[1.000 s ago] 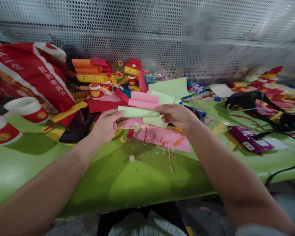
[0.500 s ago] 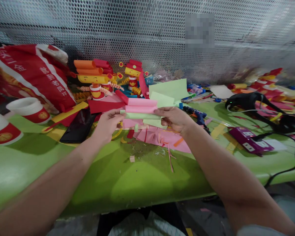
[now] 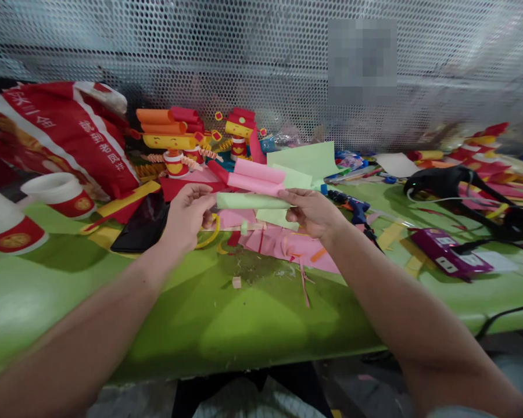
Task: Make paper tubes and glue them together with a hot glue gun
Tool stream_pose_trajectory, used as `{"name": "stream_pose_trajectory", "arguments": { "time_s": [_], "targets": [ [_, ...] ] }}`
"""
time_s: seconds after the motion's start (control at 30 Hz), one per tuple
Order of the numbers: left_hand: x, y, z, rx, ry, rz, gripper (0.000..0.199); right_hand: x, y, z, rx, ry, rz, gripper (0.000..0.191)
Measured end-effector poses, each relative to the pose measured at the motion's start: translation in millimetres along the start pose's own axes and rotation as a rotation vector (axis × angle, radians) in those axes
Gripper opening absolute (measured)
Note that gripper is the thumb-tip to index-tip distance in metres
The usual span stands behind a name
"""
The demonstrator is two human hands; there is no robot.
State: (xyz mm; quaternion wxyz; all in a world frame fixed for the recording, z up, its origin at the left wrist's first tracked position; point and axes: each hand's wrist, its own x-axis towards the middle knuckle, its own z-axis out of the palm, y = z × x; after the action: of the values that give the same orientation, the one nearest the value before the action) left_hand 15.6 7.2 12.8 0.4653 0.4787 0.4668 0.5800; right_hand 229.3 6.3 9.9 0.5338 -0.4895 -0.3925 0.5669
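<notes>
A pale green paper roll [image 3: 249, 201] spans the gap between my two hands above the table. My left hand [image 3: 190, 212] pinches its left end between thumb and fingers. At the right end, my right hand [image 3: 311, 210] is closed on the same roll. Just beyond it lies a pink paper piece [image 3: 258, 176] with rolled edges, tilted down to the right. Its right corner meets my right fingertips; whether they grip it too I cannot tell. Pink paper sheets [image 3: 283, 247] and thin scraps lie beneath my hands.
Paper figures [image 3: 174, 142] and a red bag [image 3: 61, 130] stand at the back left. White cups [image 3: 54, 188] and a black phone [image 3: 142, 223] are at left. A blue glue gun [image 3: 353, 206], a purple power strip [image 3: 448, 255] and a black cable [image 3: 505, 310] lie right.
The pink rolled piece has tilted, its left end rising away from the green roll. The green roll now shows more fully between my hands. The view has shifted slightly.
</notes>
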Motion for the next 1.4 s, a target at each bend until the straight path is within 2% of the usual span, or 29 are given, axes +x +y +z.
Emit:
{"name": "stream_pose_trajectory", "arguments": {
  "time_s": [0.1,0.27,0.4,0.67,0.9,1.2,1.4],
  "targets": [
    [0.4,-1.1,-0.7,-0.014,-0.090,-0.014,0.014,-1.4,-1.6,1.1,0.001,0.005,0.027,0.020],
    [-0.5,-3.6,-2.6,-0.079,-0.237,0.017,0.031,-1.8,-0.4,1.0,-0.027,-0.015,0.014,0.020],
    [0.1,-3.8,-3.7,-0.092,-0.330,0.000,0.024,-0.4,2.9,0.0,-0.066,-0.030,-0.021,0.021],
    [0.6,1.0,-2.1,-0.125,-0.289,-0.217,0.019,-0.1,5.8,0.8,-0.119,-0.040,-0.092,0.022],
    [1.4,-1.6,-1.8,-0.069,-0.217,-0.178,0.016,-3.0,5.2,4.0,-0.157,-0.041,-0.097,0.024],
    [0.7,1.0,-1.4,-0.066,-0.201,-0.200,0.010,-0.1,7.3,0.0,-0.051,-0.068,-0.085,0.026],
    [2.0,7.7,-5.5,-0.079,-0.178,-0.208,0.012,3.6,4.7,-5.2,-0.043,0.095,-0.170,0.023]
  ]
}}
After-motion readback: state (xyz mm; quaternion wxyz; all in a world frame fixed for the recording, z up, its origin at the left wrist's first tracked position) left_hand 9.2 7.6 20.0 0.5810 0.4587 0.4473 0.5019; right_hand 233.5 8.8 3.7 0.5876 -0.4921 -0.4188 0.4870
